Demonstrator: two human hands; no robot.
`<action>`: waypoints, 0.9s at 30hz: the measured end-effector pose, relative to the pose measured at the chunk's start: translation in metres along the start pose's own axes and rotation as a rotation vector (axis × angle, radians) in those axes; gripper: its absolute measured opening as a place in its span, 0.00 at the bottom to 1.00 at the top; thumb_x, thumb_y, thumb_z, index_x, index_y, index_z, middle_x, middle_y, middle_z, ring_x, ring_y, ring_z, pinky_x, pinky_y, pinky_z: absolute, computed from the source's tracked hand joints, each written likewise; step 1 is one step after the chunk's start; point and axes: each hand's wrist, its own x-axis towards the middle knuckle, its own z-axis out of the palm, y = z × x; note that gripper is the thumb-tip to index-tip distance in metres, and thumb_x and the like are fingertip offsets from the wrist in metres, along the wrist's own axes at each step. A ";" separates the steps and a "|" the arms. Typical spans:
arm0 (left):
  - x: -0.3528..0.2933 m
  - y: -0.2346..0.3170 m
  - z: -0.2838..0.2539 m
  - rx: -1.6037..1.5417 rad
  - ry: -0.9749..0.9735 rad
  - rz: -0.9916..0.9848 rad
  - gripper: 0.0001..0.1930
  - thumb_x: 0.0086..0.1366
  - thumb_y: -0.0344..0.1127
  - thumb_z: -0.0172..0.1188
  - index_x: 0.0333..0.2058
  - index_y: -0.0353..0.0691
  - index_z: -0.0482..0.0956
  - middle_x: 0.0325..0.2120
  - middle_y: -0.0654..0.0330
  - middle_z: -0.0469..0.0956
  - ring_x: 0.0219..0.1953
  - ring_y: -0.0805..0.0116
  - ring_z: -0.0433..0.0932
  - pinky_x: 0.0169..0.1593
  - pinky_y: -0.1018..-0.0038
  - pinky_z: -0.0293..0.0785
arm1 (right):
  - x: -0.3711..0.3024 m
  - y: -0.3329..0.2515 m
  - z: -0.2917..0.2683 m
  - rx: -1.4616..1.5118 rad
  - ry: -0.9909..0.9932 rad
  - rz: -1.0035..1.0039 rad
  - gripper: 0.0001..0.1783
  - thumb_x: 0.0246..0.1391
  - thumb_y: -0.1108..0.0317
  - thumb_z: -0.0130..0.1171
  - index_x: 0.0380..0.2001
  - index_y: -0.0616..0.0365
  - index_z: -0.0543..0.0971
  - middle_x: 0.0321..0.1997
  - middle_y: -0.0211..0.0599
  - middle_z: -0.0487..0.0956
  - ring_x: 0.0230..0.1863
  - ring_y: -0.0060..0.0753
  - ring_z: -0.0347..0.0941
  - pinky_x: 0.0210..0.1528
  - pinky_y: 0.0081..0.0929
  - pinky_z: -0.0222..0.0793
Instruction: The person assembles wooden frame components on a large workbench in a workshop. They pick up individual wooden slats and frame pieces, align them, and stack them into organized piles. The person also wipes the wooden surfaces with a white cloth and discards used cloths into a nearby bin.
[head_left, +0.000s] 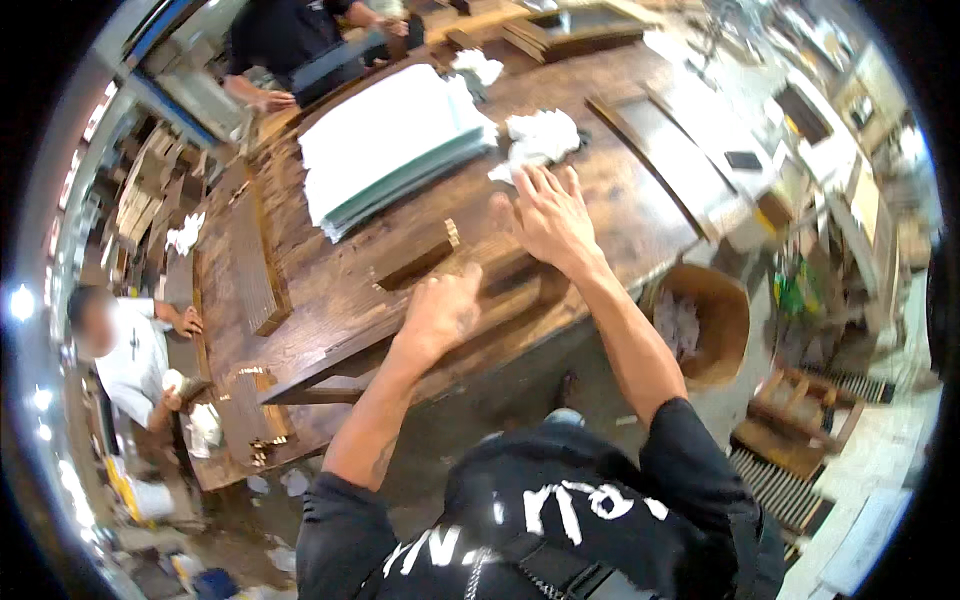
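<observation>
My left hand (441,312) rests with curled fingers on a dark wooden piece (505,290) lying at the near edge of the brown workbench (330,300). My right hand (548,213) lies flat, fingers spread, on the bench top just past that piece. A small dark wooden block with a pale end (418,254) sits to the left of both hands. A crumpled white cloth (538,140) lies just beyond my right fingertips.
A stack of white sheets (385,145) covers the bench's far left. Long wooden frame strips (650,165) lie at right. A round brown bin (705,320) stands by the bench. One person sits at left (125,350), another works at the far end (290,40).
</observation>
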 end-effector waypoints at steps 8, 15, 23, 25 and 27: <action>-0.147 -0.097 -0.038 0.157 -0.105 -0.342 0.27 0.52 0.31 0.66 0.51 0.37 0.66 0.31 0.47 0.81 0.36 0.46 0.81 0.39 0.54 0.77 | 0.030 -0.056 -0.023 0.317 -1.024 -0.047 0.28 0.54 0.38 0.58 0.40 0.53 0.80 0.34 0.47 0.82 0.38 0.53 0.78 0.39 0.44 0.73; -0.167 -0.115 -0.040 0.058 -0.064 -0.286 0.33 0.54 0.38 0.65 0.57 0.38 0.63 0.27 0.45 0.79 0.35 0.43 0.80 0.39 0.54 0.75 | 0.002 -0.197 0.006 0.218 -0.864 -0.467 0.25 0.46 0.55 0.69 0.41 0.58 0.71 0.25 0.47 0.80 0.32 0.53 0.79 0.33 0.46 0.72; -0.204 -0.096 -0.219 -0.289 1.044 -0.202 0.32 0.66 0.59 0.53 0.59 0.39 0.70 0.50 0.42 0.76 0.46 0.49 0.81 0.53 0.60 0.75 | -0.005 -0.173 0.002 0.158 -0.871 -0.415 0.28 0.47 0.54 0.69 0.46 0.58 0.71 0.30 0.46 0.81 0.34 0.51 0.80 0.35 0.44 0.72; -0.210 -0.150 -0.107 -0.206 0.656 -0.597 0.38 0.67 0.64 0.45 0.65 0.42 0.60 0.51 0.43 0.76 0.49 0.49 0.80 0.59 0.56 0.71 | 0.003 -0.191 -0.003 0.093 -0.919 -0.431 0.24 0.44 0.66 0.64 0.46 0.57 0.71 0.32 0.43 0.82 0.36 0.51 0.80 0.35 0.45 0.73; -0.225 -0.183 -0.021 0.210 0.377 -0.780 0.44 0.67 0.70 0.37 0.69 0.40 0.52 0.47 0.40 0.78 0.50 0.50 0.79 0.63 0.53 0.66 | 0.006 -0.209 -0.011 0.201 -0.934 -0.424 0.25 0.42 0.69 0.65 0.46 0.55 0.72 0.33 0.42 0.82 0.37 0.50 0.80 0.34 0.44 0.74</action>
